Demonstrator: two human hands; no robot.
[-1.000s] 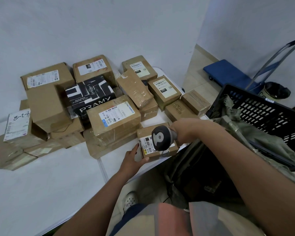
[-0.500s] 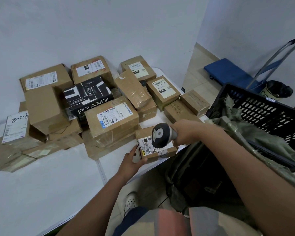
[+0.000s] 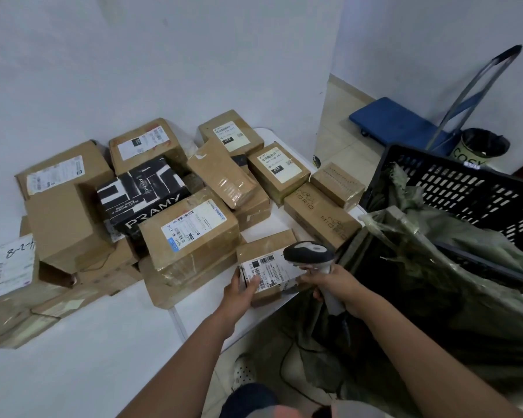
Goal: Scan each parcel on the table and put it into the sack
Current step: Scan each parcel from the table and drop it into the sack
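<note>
Judging by the heap, the job looks barely begun: well over a dozen parcels lie stacked on the table [image 3: 73, 357], from the box with a handwritten label [image 3: 14, 267] at nine o'clock, past the black printed box [image 3: 142, 197] near the middle, to the plain brown boxes [image 3: 320, 217] at two o'clock. Whether anything sits in the sack cannot be seen.

At the table's near edge, the left hand [image 3: 240, 294] grips the left end of a small parcel [image 3: 269, 267], thumb on its label. Just at three o'clock of it, the right hand [image 3: 334, 286] is wrapped round the scanner [image 3: 310, 254], whose head hangs over the label. The sack [image 3: 420, 282] gapes open at three o'clock, held in a black crate [image 3: 465, 188].
</note>
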